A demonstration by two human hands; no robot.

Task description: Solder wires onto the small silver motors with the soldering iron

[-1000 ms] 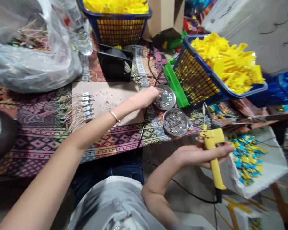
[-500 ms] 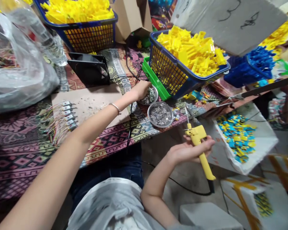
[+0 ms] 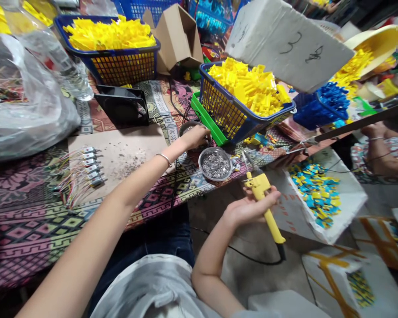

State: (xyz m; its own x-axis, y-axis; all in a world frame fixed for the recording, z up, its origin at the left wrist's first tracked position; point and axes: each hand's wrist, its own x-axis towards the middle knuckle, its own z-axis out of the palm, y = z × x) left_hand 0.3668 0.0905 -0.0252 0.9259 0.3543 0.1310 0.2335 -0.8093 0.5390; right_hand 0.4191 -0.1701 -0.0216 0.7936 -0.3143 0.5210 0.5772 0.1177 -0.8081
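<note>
My left hand reaches into a small bowl of tiny metal parts at the back. Its fingers are curled downward and closed; what they hold, if anything, is hidden. In my right hand is a yellow soldering gun, its tip pointing up and away, beyond the table's front edge. Between the hands sits a clear round bowl full of small metal pieces. Left of my forearm, several small motors with thin wires lie in a row on a cardboard sheet strewn with tiny bits.
Blue baskets of yellow plastic parts, a green tray and a black fan stand behind. A plastic bag is at left. A foam box of blue-yellow pieces stands right; another person's arm is beyond.
My left hand has sunk a little deeper into the back bowl, which now looks tilted or shifted. The view has swung slightly; my right hand keeps its hold on the soldering gun.
</note>
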